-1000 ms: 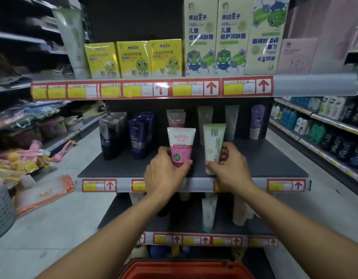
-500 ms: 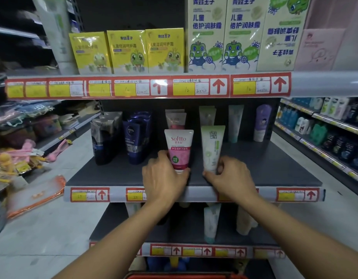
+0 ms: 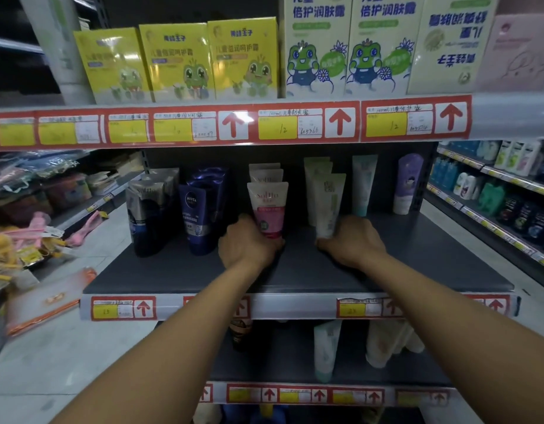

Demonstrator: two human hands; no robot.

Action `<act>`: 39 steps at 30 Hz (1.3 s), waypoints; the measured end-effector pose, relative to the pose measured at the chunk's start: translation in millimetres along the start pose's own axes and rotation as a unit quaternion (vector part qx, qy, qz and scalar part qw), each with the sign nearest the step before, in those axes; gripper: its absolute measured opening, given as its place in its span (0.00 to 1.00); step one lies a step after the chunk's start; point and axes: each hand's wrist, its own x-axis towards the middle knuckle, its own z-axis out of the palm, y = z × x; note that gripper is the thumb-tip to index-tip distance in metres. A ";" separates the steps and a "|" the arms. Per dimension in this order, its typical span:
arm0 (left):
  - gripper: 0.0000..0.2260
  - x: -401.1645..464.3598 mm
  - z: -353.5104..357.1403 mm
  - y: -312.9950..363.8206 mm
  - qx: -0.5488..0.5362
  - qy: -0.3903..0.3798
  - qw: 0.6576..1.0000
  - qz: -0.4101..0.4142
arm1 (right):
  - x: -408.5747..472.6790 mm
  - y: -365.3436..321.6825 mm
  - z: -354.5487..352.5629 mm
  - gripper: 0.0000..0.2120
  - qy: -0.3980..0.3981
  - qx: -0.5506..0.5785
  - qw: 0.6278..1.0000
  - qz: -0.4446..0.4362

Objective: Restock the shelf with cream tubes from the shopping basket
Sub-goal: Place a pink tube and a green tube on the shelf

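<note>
As two tubes reach their rows, the left hand grasps the pink tube; the right hand grasps the green tube. Next, likely: let go without toppling either.

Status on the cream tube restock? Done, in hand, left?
Done: pink Softto tubes and white-green tubes already stand in rows on the middle shelf. In hand: left hand grips a pink tube, right hand a white-green tube, both upright before their rows, unreleased. Left: basket is out of view, so the remaining count is unknown.
</note>
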 end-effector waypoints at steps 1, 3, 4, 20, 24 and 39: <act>0.32 3.7 2.5 -0.6 -0.004 0.005 1.000 0.001 | 3.7 -0.1 1.5 0.25 -0.001 0.001 1.000 0.003; 0.33 10.1 8.2 -1.6 -0.014 0.014 1.000 0.005 | 12.3 0.3 4.5 0.26 0.003 0.004 1.000 0.009; 0.33 13.5 10.7 -2.1 -0.019 0.014 1.000 0.006 | 16.2 0.2 5.8 0.26 0.006 0.001 1.000 0.011; 0.33 38.2 27.8 -10.6 -0.078 -0.015 0.997 0.011 | 30.4 2.7 25.9 0.16 0.029 -0.006 0.999 -0.043; 0.32 39.4 29.5 -12.8 -0.080 -0.006 0.997 0.017 | 29.1 2.4 26.9 0.16 0.033 -0.015 0.998 -0.049; 0.35 45.1 35.2 -17.1 -0.066 0.009 0.997 0.038 | 38.2 8.4 30.7 0.23 0.033 -0.016 0.998 -0.047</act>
